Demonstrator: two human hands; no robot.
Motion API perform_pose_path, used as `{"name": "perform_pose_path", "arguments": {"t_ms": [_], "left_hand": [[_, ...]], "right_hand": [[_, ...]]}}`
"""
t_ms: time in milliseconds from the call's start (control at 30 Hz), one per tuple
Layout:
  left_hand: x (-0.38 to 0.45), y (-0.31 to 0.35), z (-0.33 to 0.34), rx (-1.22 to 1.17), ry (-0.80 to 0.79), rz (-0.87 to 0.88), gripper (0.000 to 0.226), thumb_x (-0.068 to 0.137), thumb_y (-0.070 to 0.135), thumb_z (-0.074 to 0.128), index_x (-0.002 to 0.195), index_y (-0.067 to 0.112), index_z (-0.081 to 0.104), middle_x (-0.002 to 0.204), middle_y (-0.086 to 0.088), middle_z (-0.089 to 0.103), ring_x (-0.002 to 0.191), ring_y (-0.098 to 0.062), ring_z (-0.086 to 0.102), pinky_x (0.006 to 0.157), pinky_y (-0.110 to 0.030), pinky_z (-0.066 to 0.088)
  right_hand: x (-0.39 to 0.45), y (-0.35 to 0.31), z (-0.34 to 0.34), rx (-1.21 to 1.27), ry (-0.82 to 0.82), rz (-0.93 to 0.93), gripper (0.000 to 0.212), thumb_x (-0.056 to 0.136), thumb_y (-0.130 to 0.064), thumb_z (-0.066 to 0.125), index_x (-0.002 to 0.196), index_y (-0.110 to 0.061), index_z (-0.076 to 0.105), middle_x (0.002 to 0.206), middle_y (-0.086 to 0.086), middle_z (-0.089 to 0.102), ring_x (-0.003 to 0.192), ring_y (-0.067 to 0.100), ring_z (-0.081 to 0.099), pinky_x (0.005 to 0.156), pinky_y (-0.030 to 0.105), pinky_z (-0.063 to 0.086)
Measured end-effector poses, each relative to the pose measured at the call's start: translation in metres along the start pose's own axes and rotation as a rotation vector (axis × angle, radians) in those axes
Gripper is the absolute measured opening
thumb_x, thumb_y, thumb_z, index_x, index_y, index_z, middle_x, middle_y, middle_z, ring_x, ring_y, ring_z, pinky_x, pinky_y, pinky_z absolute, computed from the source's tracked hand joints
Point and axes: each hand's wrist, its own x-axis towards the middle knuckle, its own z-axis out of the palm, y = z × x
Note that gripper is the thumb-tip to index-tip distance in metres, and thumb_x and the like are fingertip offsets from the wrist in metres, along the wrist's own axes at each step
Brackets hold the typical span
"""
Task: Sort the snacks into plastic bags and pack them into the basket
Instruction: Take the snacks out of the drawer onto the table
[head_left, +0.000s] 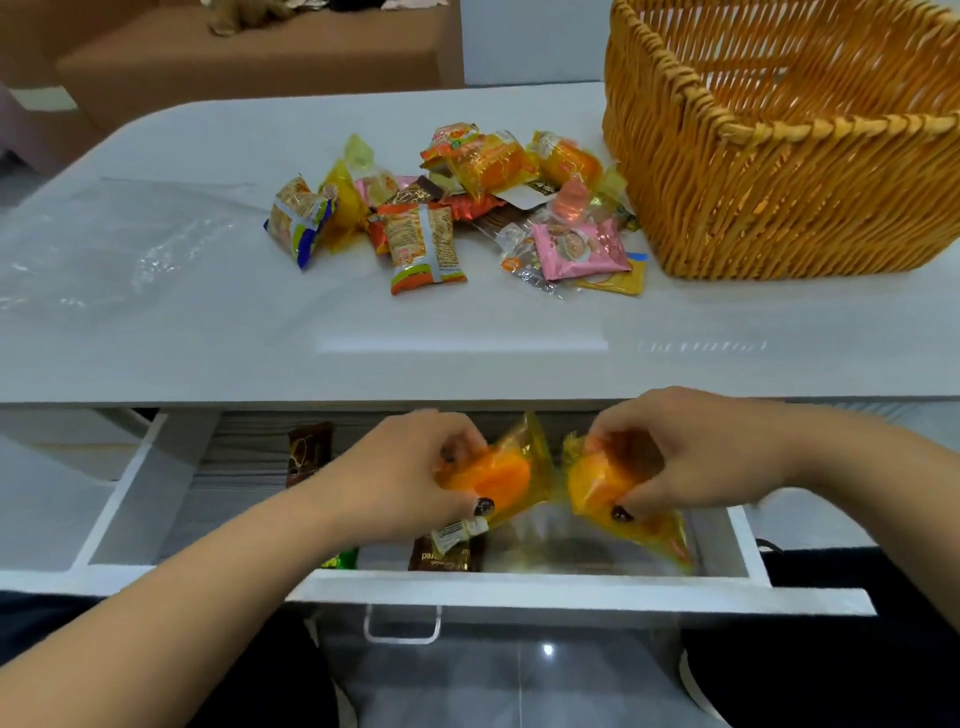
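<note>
Both hands work over the open white drawer (524, 582) set under the front edge of the white worktop (208, 332). Left hand (410, 473): fingers and thumb curled round a clear yellow wrapper w/ an orange cake inside (493, 475); grip closed on that pack. Right hand (691, 452): same hold on a second yellow-wrapped orange cake (597, 486), thumb under, fingers over the top. The two packs sit just beside each other above the drawer, wrapper ends near touching; probable reason: matching items are collected as a pair so they go into one bag together. Drawer still holds other stock: a brown foil snack pack (447, 553) at the front wall, a dark brown pack (309, 452) toward the rear, and a green wrapper (340, 560), mostly hidden by the left forearm. On the worktop, a mixed pile of wrapped snacks (457, 208) lies centre, incl. more yellow-wrapped orange cakes, i.e. same type as those in hand. Clear plastic bags (119, 244) lie flat to the left of the pile, unfilled as far as visible. The orange woven wicker basket (779, 171) stands at the right, just beside the pile; no bag seen inside. Est. progress: early, nothing bagged yet. Next step likely: lift both cakes to the worktop or direct to a bag.
</note>
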Motion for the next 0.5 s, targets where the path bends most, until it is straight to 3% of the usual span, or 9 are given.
{"name": "perform_pose_path", "arguments": {"t_ms": [167, 267, 367, 500], "left_hand": [[-0.013, -0.004, -0.031, -0.259, 0.349, -0.074, 0.03, 0.077, 0.028, 0.078, 0.099, 0.039, 0.061, 0.093, 0.019, 0.061, 0.084, 0.006, 0.059, 0.06, -0.007, 0.04], [0.003, -0.006, -0.034, -0.381, 0.507, -0.112, 0.03, 0.078, 0.029, 0.078, 0.102, 0.035, 0.062, 0.095, 0.017, 0.064, 0.086, -0.002, 0.062, 0.069, -0.02, 0.048], [0.016, -0.01, -0.035, -0.538, 0.544, -0.109, 0.033, 0.08, 0.028, 0.078, 0.11, 0.026, 0.065, 0.1, 0.01, 0.07, 0.086, -0.009, 0.069, 0.076, -0.026, 0.054], [0.029, -0.012, -0.042, -0.635, 0.5, -0.084, 0.031, 0.083, 0.025, 0.076, 0.113, 0.027, 0.065, 0.103, 0.011, 0.069, 0.087, -0.005, 0.069, 0.079, -0.028, 0.055]], "right_hand": [[0.019, -0.007, -0.012, 0.412, 0.289, -0.12, 0.029, 0.074, -0.019, 0.079, 0.097, -0.026, 0.065, 0.093, -0.007, 0.069, 0.086, 0.011, 0.066, 0.084, 0.039, 0.056], [0.031, -0.018, -0.012, 0.776, 0.322, -0.163, 0.033, 0.074, -0.016, 0.081, 0.103, -0.022, 0.066, 0.099, -0.001, 0.073, 0.095, 0.019, 0.069, 0.089, 0.04, 0.055], [0.047, -0.033, -0.007, 1.201, 0.316, -0.239, 0.045, 0.07, -0.01, 0.075, 0.113, -0.01, 0.064, 0.112, 0.007, 0.07, 0.103, 0.022, 0.068, 0.089, 0.034, 0.054], [0.07, -0.05, -0.002, 1.448, 0.351, -0.197, 0.038, 0.084, -0.01, 0.064, 0.122, -0.005, 0.059, 0.121, 0.013, 0.066, 0.112, 0.025, 0.064, 0.093, 0.039, 0.053]]}}
